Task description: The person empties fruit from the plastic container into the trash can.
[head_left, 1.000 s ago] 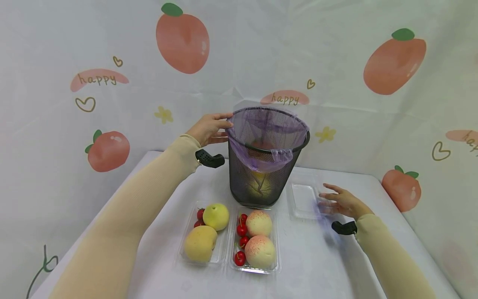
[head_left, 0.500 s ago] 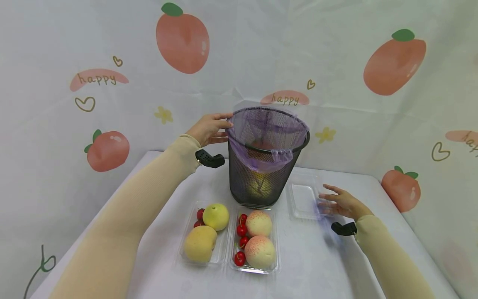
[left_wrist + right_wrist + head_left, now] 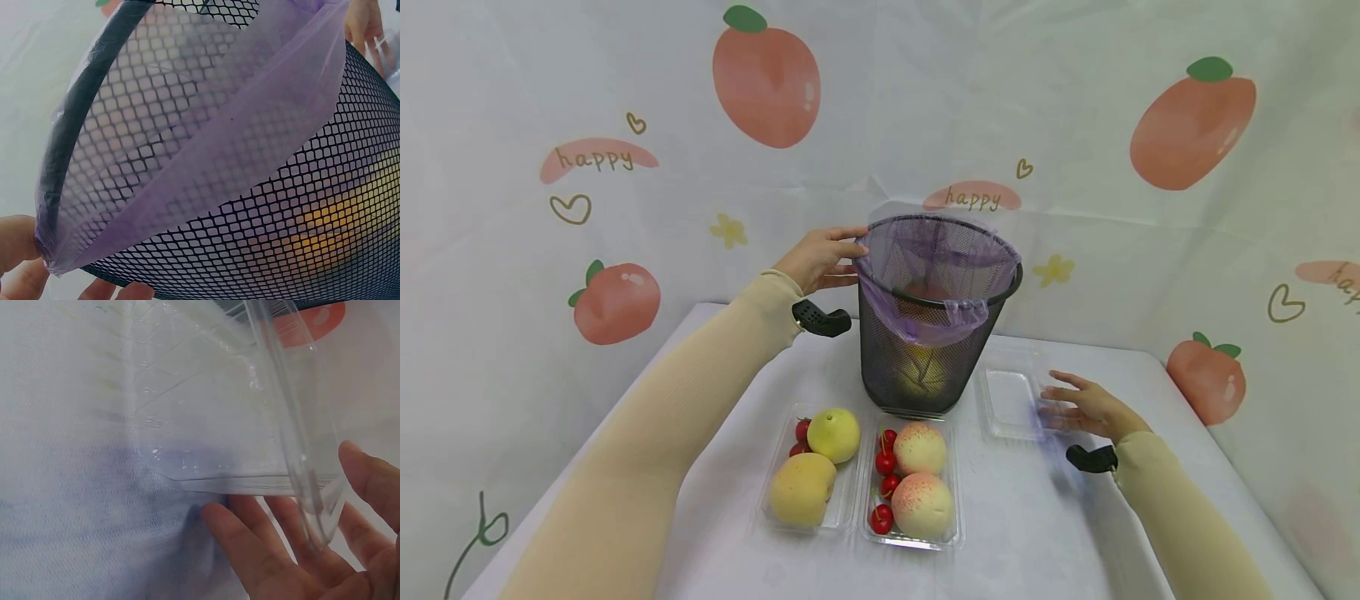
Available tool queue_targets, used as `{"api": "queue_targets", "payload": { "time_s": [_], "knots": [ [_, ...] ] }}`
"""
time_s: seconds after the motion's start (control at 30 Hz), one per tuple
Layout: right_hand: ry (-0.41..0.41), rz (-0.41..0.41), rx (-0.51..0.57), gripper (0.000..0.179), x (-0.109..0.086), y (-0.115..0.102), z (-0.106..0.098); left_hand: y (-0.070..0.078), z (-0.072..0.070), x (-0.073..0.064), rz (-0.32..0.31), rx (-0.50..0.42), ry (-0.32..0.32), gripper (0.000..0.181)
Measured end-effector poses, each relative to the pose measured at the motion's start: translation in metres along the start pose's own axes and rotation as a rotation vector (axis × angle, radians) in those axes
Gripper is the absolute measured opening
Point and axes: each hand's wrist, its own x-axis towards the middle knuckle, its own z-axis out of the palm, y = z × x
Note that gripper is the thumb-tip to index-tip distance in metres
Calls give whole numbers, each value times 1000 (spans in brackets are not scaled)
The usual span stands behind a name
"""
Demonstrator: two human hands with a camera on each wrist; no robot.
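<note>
My left hand [image 3: 820, 260] touches the rim of a black mesh wastebasket [image 3: 880, 358] from outside, fingers mostly straight. A purple bag [image 3: 917, 329] lines the basket and folds over its rim; in the left wrist view fingertips [image 3: 19, 240] meet the bagged rim. Yellow and reddish things show dimly through the mesh. My right hand [image 3: 1093, 410], fingers spread, is beside a clear plastic box [image 3: 1011, 398]. The right wrist view has fingers [image 3: 237, 534] at the edge of the clear box [image 3: 200, 425], thumb apart; exact contact is unclear.
In front of the basket sit two clear trays: one with two yellow fruits [image 3: 801, 490] and strawberries [image 3: 802, 429], the other with peaches [image 3: 922, 505] and several cherries [image 3: 882, 519]. A white cloth covers the table [image 3: 1000, 525]; a fruit-print curtain [image 3: 940, 100] hangs behind.
</note>
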Motion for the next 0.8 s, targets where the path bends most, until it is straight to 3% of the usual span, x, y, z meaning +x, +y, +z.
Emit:
{"api": "queue_targets", "payload": {
  "time_s": [0.33,0.57,0.8],
  "knots": [
    [15,-10,-46,73,-5,-2,-7,-1,-1,1,-1,-5,-10,50],
    [-17,-63,90,72,-9,-5,-13,-1,-2,2,-1,-9,-15,51],
    [15,-79,138,63,-15,-11,-21,0,-1,2,3,0,-11,51]
  ]
}}
